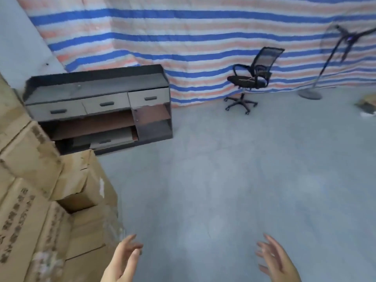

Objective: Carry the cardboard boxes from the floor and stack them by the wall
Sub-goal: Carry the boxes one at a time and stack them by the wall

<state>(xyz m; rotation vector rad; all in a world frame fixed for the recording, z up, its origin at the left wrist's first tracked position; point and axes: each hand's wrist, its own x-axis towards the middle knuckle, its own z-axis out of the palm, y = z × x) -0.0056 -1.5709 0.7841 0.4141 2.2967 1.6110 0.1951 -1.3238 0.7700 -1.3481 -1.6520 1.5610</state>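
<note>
Both hands, left and right, are held empty with fingers spread. The stacked boxes lie just beside the left hand; a possible box lies far right.

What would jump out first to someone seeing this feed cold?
Probably the blue, pink and white striped tarp covering the whole back wall, with a black office chair standing alone before it. Next, the stack of cardboard boxes crowding the left edge, beside a dark drawer cabinet. Both hands, left hand and right hand, hang open and empty over the bare grey floor.
</note>
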